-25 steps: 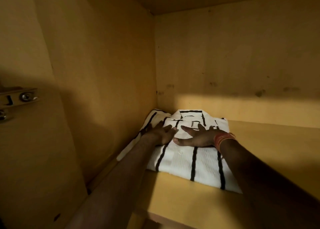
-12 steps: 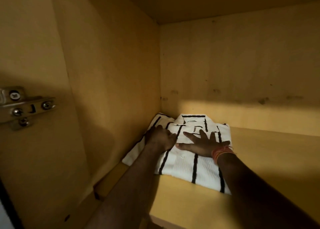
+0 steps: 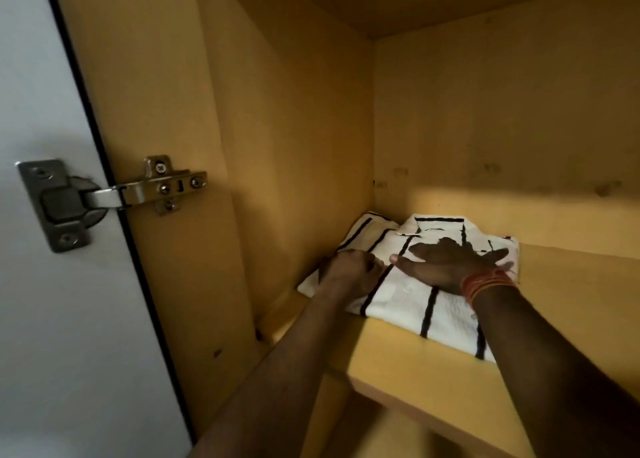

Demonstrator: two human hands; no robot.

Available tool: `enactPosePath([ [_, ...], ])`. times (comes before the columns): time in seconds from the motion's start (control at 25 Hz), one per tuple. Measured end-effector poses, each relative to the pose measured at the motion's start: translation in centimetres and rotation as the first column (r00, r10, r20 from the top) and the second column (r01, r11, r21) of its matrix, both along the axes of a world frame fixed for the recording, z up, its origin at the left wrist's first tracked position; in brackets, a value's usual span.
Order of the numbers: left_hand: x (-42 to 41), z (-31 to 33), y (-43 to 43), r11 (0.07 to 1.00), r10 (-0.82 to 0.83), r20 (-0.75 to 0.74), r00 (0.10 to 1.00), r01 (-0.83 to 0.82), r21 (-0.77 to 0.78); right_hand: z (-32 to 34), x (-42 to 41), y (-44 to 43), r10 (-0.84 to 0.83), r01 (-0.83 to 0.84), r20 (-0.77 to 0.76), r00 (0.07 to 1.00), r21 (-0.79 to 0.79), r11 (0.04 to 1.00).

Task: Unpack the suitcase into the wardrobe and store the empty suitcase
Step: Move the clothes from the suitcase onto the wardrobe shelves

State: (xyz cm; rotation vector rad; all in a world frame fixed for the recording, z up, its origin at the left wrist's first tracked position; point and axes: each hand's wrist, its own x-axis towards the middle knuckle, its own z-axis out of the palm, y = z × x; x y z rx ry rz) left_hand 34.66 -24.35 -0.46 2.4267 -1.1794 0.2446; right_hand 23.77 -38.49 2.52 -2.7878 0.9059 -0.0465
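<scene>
With right hand [image 3: 450,265] flat, fingers splayed wide, presses down on folded striped shirt [image 3: 408,294]. With left hand [image 3: 349,274] curled at its left edge; cannot tell whether cloth is pinched. Lies on wardrobe shelf [image 3: 433,371], tucked into back left corner, long axis front to back, collar toward rear wall [image 3: 502,128].

No legible text, labels, brands or numbers in view. The only candidate is a small dark mark on the arm of the door hinge [image 3: 162,187], and it's too small to tell whether that is a stamp or a slot.
</scene>
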Motion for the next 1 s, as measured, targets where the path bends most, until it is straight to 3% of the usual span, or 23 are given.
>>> enactPosePath([
  [0.16,-2.9,0.2,3.6,0.987,0.148,-0.102,0.984,-0.140,0.079,0.1,0.0,3.9,0.197,-0.196,0.063,0.978,-0.028,0.980],
  [0.24,-4.5,0.2,5.5,0.983,0.182,-0.098,0.978,-0.180,0.023,0.3,-0.2,5.7,0.264,-0.258,0.117,0.958,-0.062,0.964],
  [0.36,-7.5,-0.3,9.1,0.945,0.254,-0.106,0.961,-0.270,-0.185,0.7,-1.3,10.1,0.393,-0.336,0.300,0.869,-0.226,0.914],
  [0.48,-10.7,-3.0,13.7,0.773,0.444,-0.047,0.895,-0.410,-0.484,-1.2,-2.6,16.4,0.538,-0.424,0.503,0.677,-0.331,0.843],
  [0.56,-13.2,-6.3,17.7,0.638,0.623,-0.039,0.781,-0.537,-0.553,-4.2,-4.0,21.1,0.631,-0.501,0.619,0.468,-0.402,0.766],
  [0.64,-15.9,-9.8,21.6,0.537,0.734,-0.099,0.672,-0.663,-0.522,-7.9,-5.2,25.3,0.670,-0.559,0.664,0.333,-0.433,0.707],
  [0.88,-25.7,-16.5,35.1,0.163,0.931,-0.241,0.275,-0.902,-0.400,-16.9,-10.1,38.9,0.791,-0.815,0.596,0.138,-0.385,0.433],
  [1.0,-31.3,-19.0,41.6,-0.053,0.953,-0.297,0.062,-0.930,-0.363,-20.0,-12.7,44.7,0.855,-0.874,0.508,0.108,-0.362,0.325],
])
